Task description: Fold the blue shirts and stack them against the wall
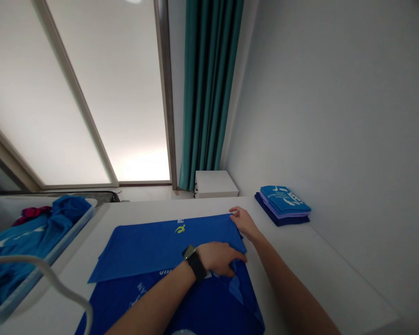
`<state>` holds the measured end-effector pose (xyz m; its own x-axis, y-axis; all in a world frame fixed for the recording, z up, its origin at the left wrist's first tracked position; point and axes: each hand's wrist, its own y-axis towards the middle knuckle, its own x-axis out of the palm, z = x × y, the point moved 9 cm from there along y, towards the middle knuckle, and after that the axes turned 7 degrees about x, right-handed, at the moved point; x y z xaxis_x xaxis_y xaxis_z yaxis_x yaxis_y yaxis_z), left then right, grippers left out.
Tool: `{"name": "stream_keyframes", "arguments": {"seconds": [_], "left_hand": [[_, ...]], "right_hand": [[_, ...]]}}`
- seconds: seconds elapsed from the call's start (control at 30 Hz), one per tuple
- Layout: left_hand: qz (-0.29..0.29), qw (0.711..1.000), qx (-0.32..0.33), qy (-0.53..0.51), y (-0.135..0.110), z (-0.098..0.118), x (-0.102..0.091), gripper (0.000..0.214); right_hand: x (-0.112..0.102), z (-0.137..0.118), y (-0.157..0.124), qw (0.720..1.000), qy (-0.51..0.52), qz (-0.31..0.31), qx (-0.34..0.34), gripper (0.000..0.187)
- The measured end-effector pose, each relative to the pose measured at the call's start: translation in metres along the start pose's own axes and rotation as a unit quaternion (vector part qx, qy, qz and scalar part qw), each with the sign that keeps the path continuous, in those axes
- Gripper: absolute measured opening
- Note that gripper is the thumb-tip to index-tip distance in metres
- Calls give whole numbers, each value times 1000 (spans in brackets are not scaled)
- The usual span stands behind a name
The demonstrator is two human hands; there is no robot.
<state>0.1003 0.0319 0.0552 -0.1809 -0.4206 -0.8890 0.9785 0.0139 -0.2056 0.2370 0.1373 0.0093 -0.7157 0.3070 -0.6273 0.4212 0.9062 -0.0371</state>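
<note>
A blue T-shirt (143, 244) with a small yellow-green logo and white print lies partly folded on the white table. Its far part forms a lighter blue band over a darker blue printed part. My right hand (243, 222) pinches the far right corner of the band between thumb and fingers. My left hand (218, 258), with a black watch (192, 260) on its wrist, bends over the shirt's right side, its fingers closed on the cloth near that edge. Some cloth under the left fingers is hidden.
A stack of folded clothes (282, 204) in blue, lilac and navy sits at the right by the wall. On the left stands a white tub (91, 209) of rumpled blue and red clothes. A pale curved cable or tube (63, 288) crosses the lower left. Behind the table is a white cabinet (216, 183).
</note>
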Motion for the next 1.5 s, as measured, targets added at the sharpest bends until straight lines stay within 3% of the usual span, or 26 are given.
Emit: {"name": "stream_keyframes", "arguments": {"seconds": [0.17, 0.33, 0.53, 0.67, 0.8, 0.93, 1.1, 1.27, 1.37, 1.5], "left_hand": [[-9, 1000, 10, -6, -1, 1, 2, 57], [21, 999, 14, -29, -5, 0, -11, 42], [101, 985, -115, 75, -24, -37, -39, 27], [190, 955, -179, 142, -41, -55, -48, 25], [225, 937, -213, 164, -65, -65, -36, 38], [231, 929, -244, 156, -106, -84, -12, 50], [236, 909, -307, 154, -179, -112, 15, 58], [231, 882, -384, 143, -242, -129, 27, 60], [237, 875, -398, 144, -258, -133, 28, 61], [247, 871, -397, 148, -260, -136, 29, 61]], "right_hand": [[-4, -5, -1, 998, -55, 26, -20, 22], [-8, -12, -3, 989, -124, 53, -61, 23], [-11, -39, -29, 972, -190, 73, -120, 31], [16, -66, -61, 935, -288, 36, -201, 39], [47, -79, -85, 917, -311, 2, -250, 43], [68, -75, -95, 916, -315, -35, -246, 51], [76, -66, -97, 914, -332, -75, -220, 61], [79, -63, -95, 913, -340, -83, -208, 62], [77, -59, -91, 915, -345, -76, -196, 63], [68, -46, -81, 914, -364, -55, -171, 65]]}}
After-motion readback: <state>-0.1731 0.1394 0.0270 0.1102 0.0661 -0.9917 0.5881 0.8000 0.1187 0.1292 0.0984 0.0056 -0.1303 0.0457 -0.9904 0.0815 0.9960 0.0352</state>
